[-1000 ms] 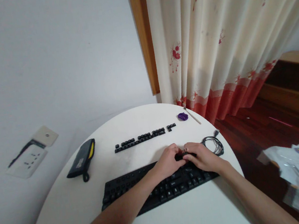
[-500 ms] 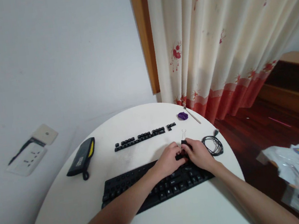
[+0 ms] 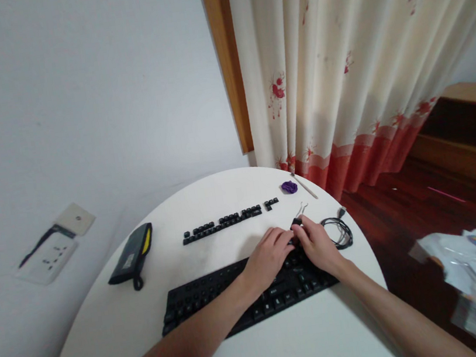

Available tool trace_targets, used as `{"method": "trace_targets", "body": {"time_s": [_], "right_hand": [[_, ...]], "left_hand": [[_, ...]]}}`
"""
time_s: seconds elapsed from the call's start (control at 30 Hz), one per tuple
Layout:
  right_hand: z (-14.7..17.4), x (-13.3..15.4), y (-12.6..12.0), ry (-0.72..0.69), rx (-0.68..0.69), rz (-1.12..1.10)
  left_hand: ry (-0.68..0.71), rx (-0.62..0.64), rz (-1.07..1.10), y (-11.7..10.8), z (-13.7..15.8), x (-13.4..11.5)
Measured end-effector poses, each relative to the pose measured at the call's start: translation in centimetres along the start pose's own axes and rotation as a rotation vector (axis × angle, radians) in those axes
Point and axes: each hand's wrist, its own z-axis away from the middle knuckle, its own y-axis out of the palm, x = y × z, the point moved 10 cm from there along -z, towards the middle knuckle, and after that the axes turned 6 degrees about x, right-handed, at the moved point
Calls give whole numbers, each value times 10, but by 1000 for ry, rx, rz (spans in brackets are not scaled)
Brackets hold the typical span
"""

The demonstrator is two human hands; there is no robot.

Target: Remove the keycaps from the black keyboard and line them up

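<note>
A black keyboard (image 3: 209,286) lies on the white round table, partly covered by my hands and forearms. In my right hand (image 3: 315,241), over the keyboard's back right part, is a keycap puller (image 3: 296,221) with a black handle. Its two thin wire prongs point away from me, towards the far side of the table. My left hand (image 3: 269,257) is bent over the keyboard just beside it, fingers close together and tips near my right thumb. Whatever those fingertips grip is hidden. Beyond the keyboard, loose black keycaps (image 3: 230,220) are lined up in rows.
A black device with a yellow patch (image 3: 131,255) lies at the left. A coiled cable (image 3: 338,232) sits right of my right hand. Farther back are a crumpled purple cloth (image 3: 289,187) and a slim brush (image 3: 305,185). A wall and a curtain (image 3: 320,102) stand behind the table (image 3: 288,348).
The puller's prongs have swung to the right as my right hand turned slightly. My left fingers have straightened a little over the keyboard. The camera view has shifted slightly.
</note>
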Motion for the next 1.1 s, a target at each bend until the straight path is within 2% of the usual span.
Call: {"method": "trace_targets", "body": {"time_s": [0.17, 0.27, 0.37, 0.47, 0.53, 0.63, 0.8, 1.1], "right_hand": [[1, 5, -3, -55, -48, -22], [1, 1, -6, -34, -85, -104], [-1, -11, -12, 34, -142, -235], [-3, -22, -19, 89, -209, -290], [-3, -23, -22, 102, -225, -283], [-2, -21, -23, 95, -218, -265], [-1, -18, -21, 81, -205, -257], [0, -17, -20, 76, -184, -220]], "left_hand": [[57, -11, -185, -7, 0, -16], [49, -43, -184, -18, -3, -16], [-30, -130, -104, -33, -13, 3], [-167, -208, -107, -40, -32, 39], [-258, -190, -155, -32, -47, 65], [-302, -113, -216, -13, -66, 91], [-312, -102, -237, 2, -73, 105], [-402, -183, -310, -4, -72, 117]]}}
